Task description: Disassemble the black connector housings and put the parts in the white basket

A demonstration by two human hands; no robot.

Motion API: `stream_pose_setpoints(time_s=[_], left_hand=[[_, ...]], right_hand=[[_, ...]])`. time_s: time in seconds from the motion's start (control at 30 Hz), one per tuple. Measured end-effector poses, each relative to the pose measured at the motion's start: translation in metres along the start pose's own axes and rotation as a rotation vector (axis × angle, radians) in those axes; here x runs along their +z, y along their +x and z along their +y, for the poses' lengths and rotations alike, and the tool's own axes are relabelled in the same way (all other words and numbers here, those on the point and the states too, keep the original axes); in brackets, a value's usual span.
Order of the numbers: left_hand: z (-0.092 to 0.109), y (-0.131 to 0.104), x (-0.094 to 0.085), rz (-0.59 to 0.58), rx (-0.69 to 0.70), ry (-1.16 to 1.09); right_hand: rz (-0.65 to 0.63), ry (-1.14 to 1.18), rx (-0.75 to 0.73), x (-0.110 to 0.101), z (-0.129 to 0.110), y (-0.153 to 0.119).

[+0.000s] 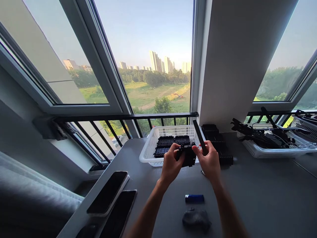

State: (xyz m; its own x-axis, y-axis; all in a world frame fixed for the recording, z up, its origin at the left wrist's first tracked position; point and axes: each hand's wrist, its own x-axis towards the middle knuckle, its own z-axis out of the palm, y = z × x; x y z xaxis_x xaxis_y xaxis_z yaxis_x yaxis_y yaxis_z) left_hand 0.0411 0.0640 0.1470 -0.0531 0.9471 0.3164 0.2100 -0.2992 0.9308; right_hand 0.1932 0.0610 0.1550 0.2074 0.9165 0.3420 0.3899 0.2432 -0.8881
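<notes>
My left hand (172, 164) is closed on a black ridged plastic block (189, 158), held up over the near edge of the white basket (151, 158). In my right hand (209, 161) is a flat black strip (198, 134), tilted with its far end up and to the left. My right thumb and fingertips also meet the right side of the block. Several similar black blocks (165, 141) lie in rows inside the basket. My fingers hide part of the block.
Black ridged pieces (215, 140) are stacked right of the basket. Another white basket (260, 152) holds black strips and wires. Two phones (107, 191) lie at the left, a blue lighter (194, 198) and a dark grey lump (196, 218) between my forearms. A black railing (128, 116) runs behind.
</notes>
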Motion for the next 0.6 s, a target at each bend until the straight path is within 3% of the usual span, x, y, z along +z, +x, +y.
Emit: stream_pose_setpoints(time_s=[0.1, 0.33, 0.6], left_hand=[[0.0018, -0.0028, 0.0036, -0.049, 0.020, 0.033], [0.0049, -0.0007, -0.0014, -0.022, -0.006, -0.017], [0.0092, -0.0048, 0.0017, -0.072, 0.069, 0.125]], right_hand=[[0.003, 0.008, 0.006, 0.0040, 0.0015, 0.0006], [-0.085, 0.040, 0.010, 0.0021, 0.0052, 0.0034], [0.059, -0.141, 0.018, 0.0053, -0.0006, -0.0039]])
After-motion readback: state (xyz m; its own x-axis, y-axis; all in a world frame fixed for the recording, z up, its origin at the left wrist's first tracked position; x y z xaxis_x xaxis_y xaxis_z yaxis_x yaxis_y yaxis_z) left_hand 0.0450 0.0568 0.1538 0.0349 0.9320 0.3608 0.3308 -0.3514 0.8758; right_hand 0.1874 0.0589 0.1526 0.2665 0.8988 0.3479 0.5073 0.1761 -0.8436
